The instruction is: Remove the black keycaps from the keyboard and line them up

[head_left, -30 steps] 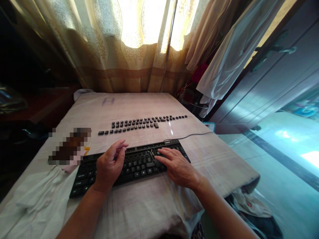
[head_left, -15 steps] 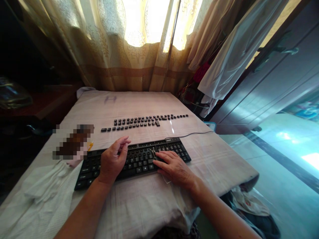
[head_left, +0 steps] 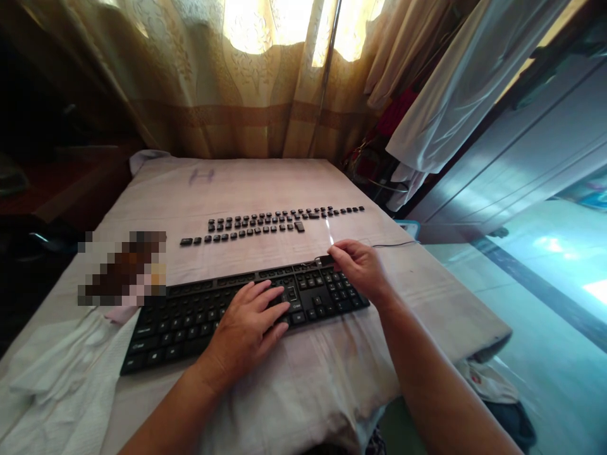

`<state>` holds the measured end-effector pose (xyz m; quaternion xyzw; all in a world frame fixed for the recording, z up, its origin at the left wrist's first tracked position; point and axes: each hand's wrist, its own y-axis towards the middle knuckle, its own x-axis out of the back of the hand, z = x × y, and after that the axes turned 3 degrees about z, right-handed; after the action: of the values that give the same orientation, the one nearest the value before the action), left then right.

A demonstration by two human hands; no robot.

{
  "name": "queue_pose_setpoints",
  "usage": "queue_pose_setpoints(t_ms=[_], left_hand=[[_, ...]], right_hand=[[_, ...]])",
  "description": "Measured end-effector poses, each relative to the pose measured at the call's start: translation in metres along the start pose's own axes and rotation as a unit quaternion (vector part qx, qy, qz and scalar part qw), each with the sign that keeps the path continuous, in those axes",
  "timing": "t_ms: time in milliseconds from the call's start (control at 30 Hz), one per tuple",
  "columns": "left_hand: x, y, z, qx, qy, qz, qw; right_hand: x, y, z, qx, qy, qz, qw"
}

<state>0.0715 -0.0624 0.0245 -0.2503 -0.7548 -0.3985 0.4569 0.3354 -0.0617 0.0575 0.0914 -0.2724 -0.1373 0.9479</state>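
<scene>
A black keyboard lies across the near part of a cloth-covered table. My left hand rests flat on its middle keys, fingers stretched out toward the right. My right hand is at the keyboard's far right corner, fingers pinched together over the top edge; what they grip is too small to make out. A thin wire key puller stands on the keys just past my left fingertips. Rows of loose black keycaps are lined up farther back on the table.
A blurred-out object sits left of the keyboard, with crumpled white cloth in front of it. The keyboard's cable runs off to the right. Curtains and hanging clothes stand behind; the table edge drops off at right.
My left hand moved right and laid flat on the middle keys. My right hand left the keys and rose to the keyboard's far right corner in a pinch.
</scene>
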Motion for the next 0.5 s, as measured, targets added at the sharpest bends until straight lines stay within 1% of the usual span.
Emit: queue_pose_setpoints(t_ms=[133, 200, 300, 400, 500], left_hand=[[-0.001, -0.001, 0.000, 0.003, 0.010, 0.015, 1.000], [-0.001, 0.000, 0.001, 0.003, 0.011, 0.017, 1.000], [-0.002, 0.000, 0.002, 0.003, 0.015, 0.018, 1.000], [-0.002, -0.001, 0.002, 0.015, 0.012, 0.022, 1.000], [-0.003, -0.002, 0.002, 0.020, 0.003, 0.027, 0.999]], right_hand=[[-0.011, 0.012, 0.009, 0.035, -0.097, 0.046, 0.994], [-0.018, 0.013, 0.012, 0.046, -0.125, 0.054, 0.990], [-0.028, 0.013, 0.012, 0.052, -0.135, 0.060, 0.988], [-0.033, 0.011, 0.006, 0.046, -0.139, 0.091, 0.985], [-0.029, 0.010, -0.002, 0.035, -0.088, 0.119, 0.988]])
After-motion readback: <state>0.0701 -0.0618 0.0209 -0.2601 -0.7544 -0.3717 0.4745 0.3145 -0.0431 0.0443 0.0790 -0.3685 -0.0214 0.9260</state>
